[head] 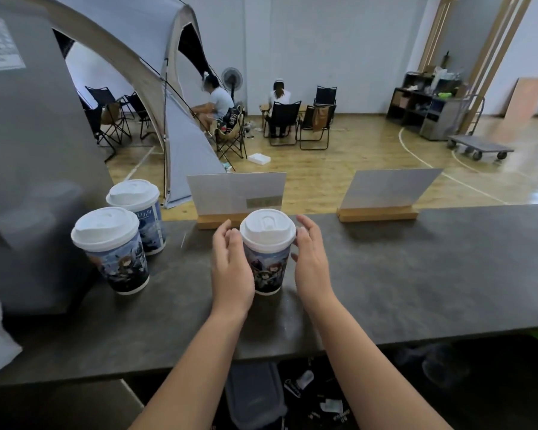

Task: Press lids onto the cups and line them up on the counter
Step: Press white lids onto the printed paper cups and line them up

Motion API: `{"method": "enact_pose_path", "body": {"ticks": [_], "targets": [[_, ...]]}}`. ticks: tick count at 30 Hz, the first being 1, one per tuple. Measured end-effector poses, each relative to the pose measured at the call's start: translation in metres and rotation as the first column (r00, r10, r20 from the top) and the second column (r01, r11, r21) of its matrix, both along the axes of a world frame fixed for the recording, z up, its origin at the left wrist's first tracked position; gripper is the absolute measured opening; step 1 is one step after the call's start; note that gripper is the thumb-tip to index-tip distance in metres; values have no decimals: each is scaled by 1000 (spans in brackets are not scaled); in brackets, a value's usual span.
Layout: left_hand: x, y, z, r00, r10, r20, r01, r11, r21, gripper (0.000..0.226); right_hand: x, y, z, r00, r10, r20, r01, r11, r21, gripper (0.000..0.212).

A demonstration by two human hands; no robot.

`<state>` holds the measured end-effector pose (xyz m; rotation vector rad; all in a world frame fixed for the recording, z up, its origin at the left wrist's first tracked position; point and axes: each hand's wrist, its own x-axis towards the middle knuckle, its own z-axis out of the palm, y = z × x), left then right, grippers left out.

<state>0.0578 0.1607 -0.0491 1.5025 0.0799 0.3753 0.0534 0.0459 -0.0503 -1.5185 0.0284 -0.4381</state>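
- Head cam, only one view here: a dark grey stone-look counter (385, 274) runs across the shot, and both bare forearms come up from the bottom edge onto it.
- Dead centre stands a paper cup with cartoon character artwork and a white plastic sip lid (267, 252), upright on the counter, lid seated on top.
- The left hand (232, 268) sits against the cup's left side, fingers gently curved up along the wall. Looks like a light cradle more than a grip, and I can't tell for sure that the fingers are touching.
- The right hand (311, 262) mirrors it on the right side, fingers loose and slightly spread, fingertips up by the lid rim. Thumb area is near the cup wall, but I can't tell whether it's actually touching.
- Off to the left are two more lidded cups of the same print: the nearer one (111, 249) and the farther one (137, 212) just behind it, nearly touching, both upright.
- They stand right beside a big grey machine housing (35, 150) at the left edge.
- At the counter's far edge are two white sign cards in wooden bases, one (236, 195) just behind the centre cup and one (389, 193) further right.
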Motion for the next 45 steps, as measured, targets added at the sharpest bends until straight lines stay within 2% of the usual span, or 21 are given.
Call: {"method": "enact_pose_path", "body": {"ticks": [4,7,9,11,14,19,24,29,34,39,45], "targets": [[16,-6,9,989,-55,137,35,990,140,47,15,5,6,997,21,75,-13,995,-97,31],[19,-11,3,969,-38,245,-1,987,158,49,20,10,-1,986,7,168,14,993,-120,31],[20,-15,-4,952,-9,307,-30,992,121,51,22,15,-5,974,-6,227,20,998,-58,30],[21,-20,-6,947,37,318,-58,997,57,44,26,21,-8,963,-12,270,7,1000,19,26],[28,-24,-6,940,92,329,-95,995,-8,37,35,26,-9,960,-39,276,13,995,96,26],[37,-21,-10,921,119,370,-158,984,77,38,44,27,-15,959,-88,269,53,990,132,32],[41,-22,-15,916,123,382,-152,987,46,36,47,27,-19,948,-85,306,36,986,160,34],[39,-23,-12,915,115,387,-153,986,70,37,49,28,-16,964,-97,248,50,981,186,31],[28,-17,-2,952,38,303,-73,992,106,29,35,30,-8,966,-94,240,54,984,168,32],[17,-12,4,981,-56,185,44,997,70,35,23,33,1,979,-112,172,81,981,179,41],[8,-16,7,980,-42,194,34,999,42,48,18,38,1,980,-123,156,112,991,79,41]]}}
